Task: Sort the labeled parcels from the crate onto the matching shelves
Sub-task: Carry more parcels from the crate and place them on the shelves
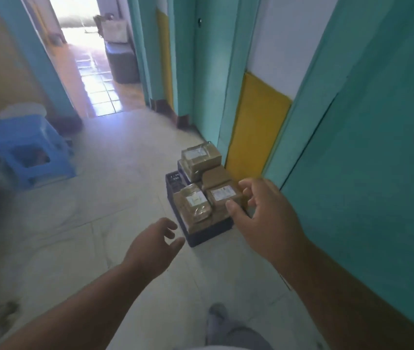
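where both arms reach, crate [200,232] of parcels [222,195] just beyond right hand [264,213]

Parcels [202,188] in crate [208,229], stool [32,150] far left.

A dark crate [202,234] sits on a pale tiled floor [115,198], against the foot of a teal wall with a yellow panel [256,132]. The crate is piled with brown parcels [195,203], several showing white labels; the print is too blurred to read. Two bare arms reach toward the crate from the near side. The right hand [264,213] hovers over the crate's near right corner, fingers loosely spread, holding nothing. The left hand [155,246] hangs just short of the crate's near left side, fingers relaxed and empty. Well left of the crate stands a blue plastic stool [32,152]. Beyond the crate, a bright doorway [87,59] opens onto shiny tiles.
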Demonstrator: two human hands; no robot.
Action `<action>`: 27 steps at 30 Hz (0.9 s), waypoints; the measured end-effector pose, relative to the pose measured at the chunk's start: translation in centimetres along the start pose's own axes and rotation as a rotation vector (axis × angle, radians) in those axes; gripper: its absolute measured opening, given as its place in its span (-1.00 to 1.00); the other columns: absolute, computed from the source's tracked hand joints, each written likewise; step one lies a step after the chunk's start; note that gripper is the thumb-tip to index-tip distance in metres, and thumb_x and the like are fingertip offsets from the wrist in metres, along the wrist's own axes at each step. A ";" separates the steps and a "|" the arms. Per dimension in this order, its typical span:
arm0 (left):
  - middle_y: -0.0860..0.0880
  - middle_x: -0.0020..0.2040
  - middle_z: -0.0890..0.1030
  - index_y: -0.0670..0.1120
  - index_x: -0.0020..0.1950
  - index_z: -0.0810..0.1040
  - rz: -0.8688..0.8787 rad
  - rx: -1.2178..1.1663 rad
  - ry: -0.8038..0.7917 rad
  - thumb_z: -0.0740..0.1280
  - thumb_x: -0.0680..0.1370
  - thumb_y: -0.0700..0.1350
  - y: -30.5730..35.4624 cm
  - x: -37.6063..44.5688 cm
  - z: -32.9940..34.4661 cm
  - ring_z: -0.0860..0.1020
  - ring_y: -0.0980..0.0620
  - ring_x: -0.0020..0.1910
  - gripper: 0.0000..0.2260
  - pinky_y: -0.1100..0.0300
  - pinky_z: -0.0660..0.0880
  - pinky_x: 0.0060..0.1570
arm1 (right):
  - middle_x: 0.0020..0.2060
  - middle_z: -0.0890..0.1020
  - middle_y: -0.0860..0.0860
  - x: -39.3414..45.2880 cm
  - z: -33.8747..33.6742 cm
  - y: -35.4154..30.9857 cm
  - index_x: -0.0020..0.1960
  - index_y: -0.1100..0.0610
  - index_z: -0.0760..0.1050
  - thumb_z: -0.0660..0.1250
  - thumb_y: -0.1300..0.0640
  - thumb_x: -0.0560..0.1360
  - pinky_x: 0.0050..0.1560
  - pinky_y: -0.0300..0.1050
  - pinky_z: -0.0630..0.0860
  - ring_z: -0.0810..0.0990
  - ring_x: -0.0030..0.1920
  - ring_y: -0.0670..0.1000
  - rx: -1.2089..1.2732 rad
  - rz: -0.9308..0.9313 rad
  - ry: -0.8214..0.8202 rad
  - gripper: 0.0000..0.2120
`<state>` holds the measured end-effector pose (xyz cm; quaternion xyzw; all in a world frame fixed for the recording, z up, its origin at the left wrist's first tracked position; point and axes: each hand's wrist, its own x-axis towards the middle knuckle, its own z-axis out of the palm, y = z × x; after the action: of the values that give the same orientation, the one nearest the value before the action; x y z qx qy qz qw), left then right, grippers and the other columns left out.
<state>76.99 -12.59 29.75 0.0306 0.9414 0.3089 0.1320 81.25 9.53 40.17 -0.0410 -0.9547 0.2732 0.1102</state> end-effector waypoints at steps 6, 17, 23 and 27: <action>0.16 -0.02 0.57 0.12 0.17 0.50 0.036 -0.046 -0.016 0.40 0.54 0.10 2.8 14.4 -0.5 0.58 0.12 -0.05 -0.76 0.10 0.59 -0.02 | 0.09 0.50 -0.12 12.1 2.2 3.4 0.32 0.01 0.43 0.32 -0.12 0.55 -0.17 -0.41 0.31 0.47 0.03 -0.14 -0.047 -0.031 0.031 -0.60; 0.12 0.04 0.59 0.10 0.18 0.49 0.034 0.059 -0.113 0.39 0.54 0.10 3.8 32.7 -6.3 0.58 0.09 -0.02 -0.75 0.07 0.59 0.02 | 0.12 0.49 -0.12 32.6 7.9 3.9 0.33 -0.03 0.39 0.32 -0.14 0.55 0.05 -0.14 0.55 0.48 0.08 -0.11 -0.014 0.013 -0.022 -0.60; 0.12 0.00 0.59 0.06 0.20 0.50 0.208 0.142 -0.368 0.38 0.57 0.01 3.4 46.1 -5.9 0.57 0.15 -0.08 -0.78 0.33 0.52 -0.20 | 0.07 0.54 -0.05 39.0 12.7 5.4 0.32 0.07 0.44 0.28 -0.15 0.52 -0.03 -0.27 0.48 0.47 0.01 -0.12 -0.091 0.204 0.083 -0.54; 0.10 -0.04 0.61 0.04 0.19 0.52 0.234 0.168 -0.495 0.39 0.55 0.03 1.5 54.2 -3.6 0.59 0.10 -0.08 -0.76 0.11 0.61 -0.10 | 0.07 0.54 -0.04 41.7 16.6 6.6 0.32 0.10 0.47 0.35 -0.09 0.52 -0.13 -0.38 0.39 0.46 0.00 -0.13 -0.134 0.360 0.102 -0.56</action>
<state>23.82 -5.91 20.97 0.2245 0.8930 0.2260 0.3180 36.92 12.44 30.80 -0.2319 -0.9413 0.2219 0.1048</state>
